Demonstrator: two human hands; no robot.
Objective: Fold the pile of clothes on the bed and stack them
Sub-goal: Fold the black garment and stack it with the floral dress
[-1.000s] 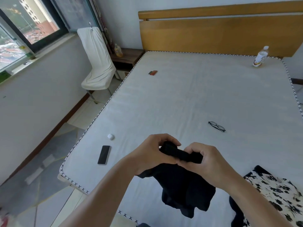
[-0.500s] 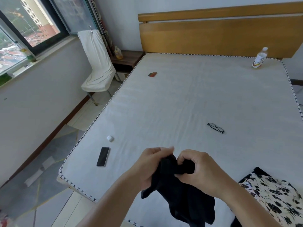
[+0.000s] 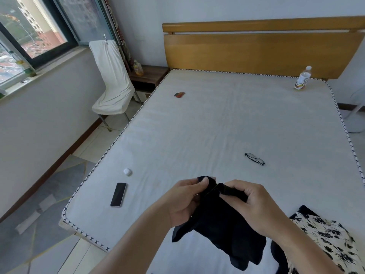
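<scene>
While hanging above the bed's (image 3: pixel 227 123) 6 o'clock edge, a black garment (image 3: pixel 223 224) is being gripped by the left hand (image 3: pixel 185 202) and right hand (image 3: pixel 254 206), fingers curling around its top; floral clothes (image 3: pixel 325 240) are lying at 5 o'clock.

On the bed (image 3: pixel 227 125), the phone (image 3: pixel 118 194) lies at 9 o'clock near the left edge, and the small case (image 3: pixel 127 172) is just behind it. The glasses (image 3: pixel 254 159) lie at 1 o'clock, well apart from them. The bottle (image 3: pixel 302 78) stands at 1 o'clock in the far corner, before the headboard (image 3: pixel 256 50). A small card (image 3: pixel 179 94) lies at 11 o'clock. The chair (image 3: pixel 112 80) stands left of the bed, the nightstand (image 3: pixel 150 76) behind it.
</scene>
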